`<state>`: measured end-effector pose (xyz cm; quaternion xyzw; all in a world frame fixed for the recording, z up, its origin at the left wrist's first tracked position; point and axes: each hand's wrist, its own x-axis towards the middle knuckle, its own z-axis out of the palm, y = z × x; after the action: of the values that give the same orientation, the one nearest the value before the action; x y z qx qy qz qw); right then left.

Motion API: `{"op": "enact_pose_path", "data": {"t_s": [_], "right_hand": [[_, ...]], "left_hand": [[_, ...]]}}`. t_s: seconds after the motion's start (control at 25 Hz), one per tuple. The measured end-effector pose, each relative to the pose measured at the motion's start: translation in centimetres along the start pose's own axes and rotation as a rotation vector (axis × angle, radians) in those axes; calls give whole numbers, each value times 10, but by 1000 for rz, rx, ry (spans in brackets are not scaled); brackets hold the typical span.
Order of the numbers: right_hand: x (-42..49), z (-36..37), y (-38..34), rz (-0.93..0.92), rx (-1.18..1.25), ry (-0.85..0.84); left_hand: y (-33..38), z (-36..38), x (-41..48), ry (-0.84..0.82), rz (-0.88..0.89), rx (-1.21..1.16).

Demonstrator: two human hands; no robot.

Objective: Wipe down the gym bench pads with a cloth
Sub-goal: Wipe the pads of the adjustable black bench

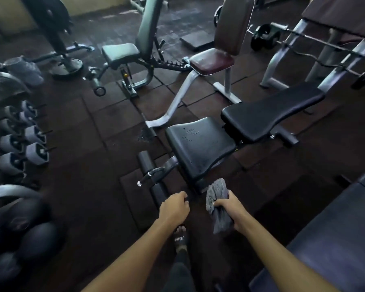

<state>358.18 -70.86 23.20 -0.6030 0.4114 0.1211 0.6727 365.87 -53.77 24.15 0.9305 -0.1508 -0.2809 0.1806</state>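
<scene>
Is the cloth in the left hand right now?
No, the grey cloth is gripped in the right hand, while the left hand holds nothing.

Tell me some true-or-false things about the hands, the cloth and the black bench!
1. The right hand grips the grey cloth. True.
2. The left hand holds a spray bottle. False: it holds nothing, and its fingers are loosely curled.
3. The cloth lies spread flat on top of the black seat pad. False: it is bunched in the right hand, by the pad's near end.
4. The black seat pad has pale scuff marks on it. True.
5. The dumbbells are at the left of the view. True.
</scene>
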Motion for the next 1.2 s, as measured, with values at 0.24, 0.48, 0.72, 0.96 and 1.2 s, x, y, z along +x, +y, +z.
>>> {"op": "enact_pose_path", "data": {"t_s": [0.24, 0.48, 0.72, 0.96, 1.2], "right_hand": [[118, 12, -65, 30, -121, 34], [248, 18, -106, 36, -349, -69], [415, 19, -109, -51, -742, -192], [492, 37, -67, -599, -1210, -157], [498, 19, -33, -709, -1195, -241]], "left_hand": [[8, -13, 137, -99, 0, -26], [20, -4, 256, -97, -97, -89], [2, 64, 391, 41, -290, -202], [-16, 136, 454, 366, -366, -342], [-27, 160, 445, 594, -361, -506]]}}
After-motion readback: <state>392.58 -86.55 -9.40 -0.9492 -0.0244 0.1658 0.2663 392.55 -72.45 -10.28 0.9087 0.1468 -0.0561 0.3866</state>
